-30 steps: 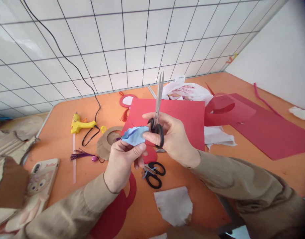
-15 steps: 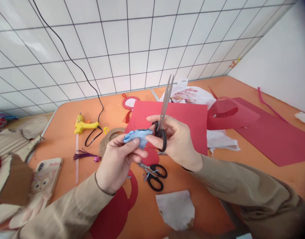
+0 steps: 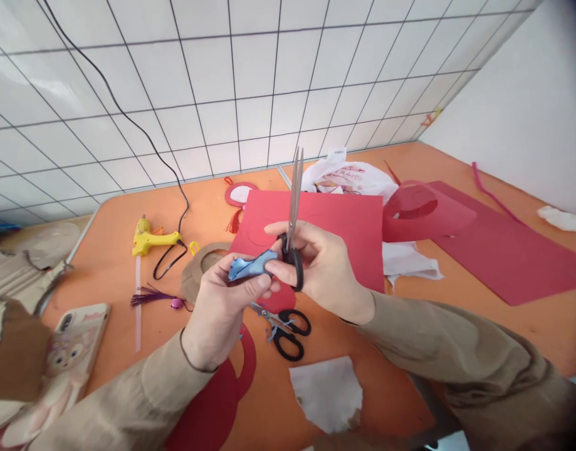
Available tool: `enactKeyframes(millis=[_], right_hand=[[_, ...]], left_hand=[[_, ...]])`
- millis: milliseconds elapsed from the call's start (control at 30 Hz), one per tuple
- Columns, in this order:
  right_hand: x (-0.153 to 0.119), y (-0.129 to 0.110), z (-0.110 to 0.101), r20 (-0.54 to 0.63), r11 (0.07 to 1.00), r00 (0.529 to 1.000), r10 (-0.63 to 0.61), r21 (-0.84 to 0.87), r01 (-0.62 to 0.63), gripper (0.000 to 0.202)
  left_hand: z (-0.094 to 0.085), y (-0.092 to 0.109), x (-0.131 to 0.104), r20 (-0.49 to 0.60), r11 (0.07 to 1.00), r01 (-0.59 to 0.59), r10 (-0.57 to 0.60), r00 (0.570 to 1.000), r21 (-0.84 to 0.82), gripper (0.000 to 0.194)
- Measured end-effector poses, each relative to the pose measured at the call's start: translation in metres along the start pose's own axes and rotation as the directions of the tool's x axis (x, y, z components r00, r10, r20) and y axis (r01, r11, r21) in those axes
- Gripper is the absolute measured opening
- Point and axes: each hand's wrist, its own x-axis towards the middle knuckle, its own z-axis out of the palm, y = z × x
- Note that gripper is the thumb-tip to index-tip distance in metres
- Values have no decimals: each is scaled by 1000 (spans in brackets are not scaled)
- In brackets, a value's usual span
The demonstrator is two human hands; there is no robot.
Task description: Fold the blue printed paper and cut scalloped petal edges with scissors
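My left hand [image 3: 226,300] pinches a small folded piece of blue cloth or paper [image 3: 250,268] between thumb and fingers. My right hand [image 3: 320,260] has black-handled scissors [image 3: 294,200] hooked in its fingers, the blades pointing up and nearly together. Its thumb and fingertips also touch the right end of the blue piece. Under the hands, a second pair of black-handled scissors [image 3: 288,341] lies on the orange table [image 3: 382,388], with blue scraps caught on it. Behind the hands is a red sheet [image 3: 363,219] with a circle drawn on it.
A yellow glue gun [image 3: 151,238] with its cord lies left, near a purple tassel [image 3: 151,297] and a phone [image 3: 76,351]. Cut red card [image 3: 203,407] and a pale scrap [image 3: 328,391] lie in front. A plastic bag [image 3: 348,178] and more red paper [image 3: 513,263] are behind and right.
The blue piece has been turned and folded over, so more of its shiny, creased edge faces up. The right-hand scissors stand more upright. The whole view has shifted slightly.
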Motion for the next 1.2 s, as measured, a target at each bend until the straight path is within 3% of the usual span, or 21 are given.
enactKeyframes(millis=[200,467,667,900,1067,1200], right_hand=[[-2,-6,1,26,999,999,43,-15,-43,32],[-1,-12,1,28,998,998,58,6,-58,29],[-5,-9,1,1,997,999,-41,-70,41,30],[-3,-10,1,13,998,999,-30,-46,31,32],[-3,-11,-3,149,1000,989,-22,8,21,31],[-4,-6,-9,354,996,933,-70,-19,82,34]], left_hand=[[-6,-2,3,27,988,-99,97,995,116,24],[-8,4,3,17,972,-107,106,994,210,15],[-6,9,6,3,978,-24,23,1000,209,17],[-8,14,7,51,978,9,-20,999,206,16],[-9,16,11,-17,997,-42,43,999,68,19],[-9,20,11,-24,997,-75,76,997,25,26]])
